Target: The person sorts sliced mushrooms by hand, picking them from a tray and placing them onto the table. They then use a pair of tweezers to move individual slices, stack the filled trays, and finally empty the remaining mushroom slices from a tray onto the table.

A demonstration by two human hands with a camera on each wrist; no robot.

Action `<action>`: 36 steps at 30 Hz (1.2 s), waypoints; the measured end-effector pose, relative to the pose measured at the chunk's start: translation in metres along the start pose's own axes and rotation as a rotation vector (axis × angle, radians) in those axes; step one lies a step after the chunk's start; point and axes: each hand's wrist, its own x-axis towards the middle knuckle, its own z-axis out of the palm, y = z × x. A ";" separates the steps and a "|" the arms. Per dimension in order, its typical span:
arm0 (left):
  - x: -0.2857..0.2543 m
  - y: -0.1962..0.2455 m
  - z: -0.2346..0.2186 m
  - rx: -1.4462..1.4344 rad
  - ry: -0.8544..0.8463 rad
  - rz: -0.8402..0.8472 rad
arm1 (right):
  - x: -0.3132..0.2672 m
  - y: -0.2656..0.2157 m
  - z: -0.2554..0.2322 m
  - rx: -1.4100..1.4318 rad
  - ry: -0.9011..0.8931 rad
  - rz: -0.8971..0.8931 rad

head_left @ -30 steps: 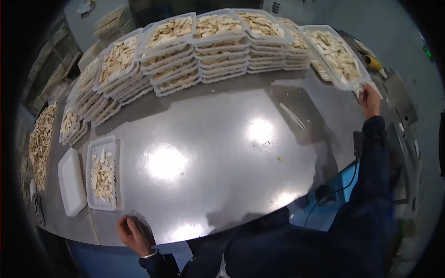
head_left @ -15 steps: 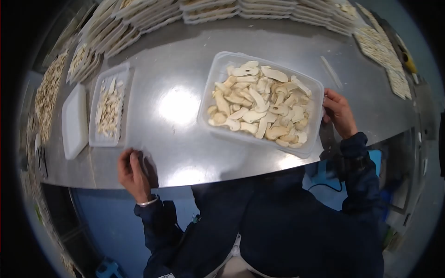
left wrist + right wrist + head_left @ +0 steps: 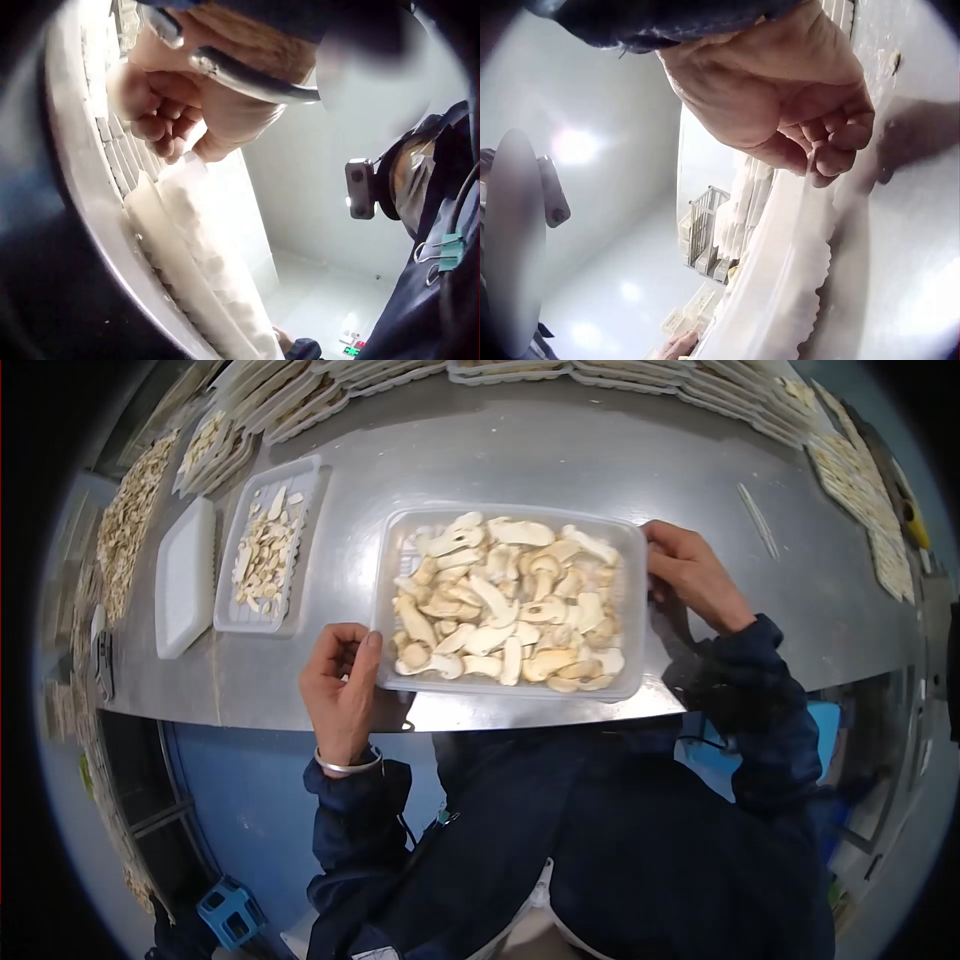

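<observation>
A translucent plastic tray [image 3: 510,690] filled with pale sliced mushrooms [image 3: 495,600] lies level near the front edge of the metal table. My left hand [image 3: 345,685] pinches its left rim near the front corner, thumb on top. At the tray's upper right corner, my right hand [image 3: 695,570] pinches the rim between thumb and curled fingers. In the left wrist view the left hand [image 3: 210,94] has its fingertips at the tray's [image 3: 202,262] corner. The right wrist view shows the right hand [image 3: 780,97] gripping the rim of the tray [image 3: 772,277].
To the left are a smaller-filled tray [image 3: 222,605] of mushroom pieces, a white tray [image 3: 185,580] and a heap of slices [image 3: 130,525]. Stacked filled trays [image 3: 510,372] line the back. White tweezers [image 3: 758,520] lie to the right, near spread slices [image 3: 860,510].
The filled tray has come from the far right stack to the table's front, moving left and turning level. The right hand kept its hold; the left hand has moved in and taken the left rim.
</observation>
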 end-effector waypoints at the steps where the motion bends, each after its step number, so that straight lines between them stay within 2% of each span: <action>1: 0.000 -0.001 0.000 -0.023 0.008 -0.003 | 0.002 0.003 0.002 -0.001 0.005 0.001; 6: 0.000 0.003 -0.007 -0.122 -0.024 -0.027 | -0.003 0.000 0.004 0.078 -0.008 0.007; 10: 0.001 0.004 -0.012 -0.174 0.020 0.019 | -0.009 0.013 -0.008 0.179 0.094 0.001; 14: 0.003 -0.010 -0.024 -0.152 0.146 0.067 | -0.033 0.037 -0.055 0.199 0.335 0.054; 18: 0.000 -0.018 -0.034 -0.066 0.150 0.004 | -0.072 0.066 -0.111 0.225 0.543 0.120; 22: 0.000 -0.036 -0.032 -0.098 0.130 -0.013 | -0.103 0.100 -0.157 0.246 0.710 0.161; 27: 0.000 -0.039 -0.020 -0.142 0.082 -0.083 | -0.124 0.140 -0.207 0.342 0.809 0.164; 29: -0.001 -0.032 -0.015 -0.142 0.050 -0.080 | -0.128 0.146 -0.220 0.376 0.905 0.189; 31: 0.000 -0.030 -0.009 -0.180 0.032 -0.087 | -0.139 0.148 -0.233 0.223 0.970 0.159; 33: -0.001 -0.023 -0.005 -0.194 0.035 -0.125 | -0.148 0.149 -0.228 -0.859 1.205 0.025; 34: -0.001 -0.021 -0.003 -0.202 0.038 -0.131 | -0.148 0.137 -0.216 -0.842 1.169 -0.042; 36: -0.001 -0.017 0.000 -0.218 0.029 -0.142 | -0.141 0.097 -0.162 -0.805 1.107 -0.161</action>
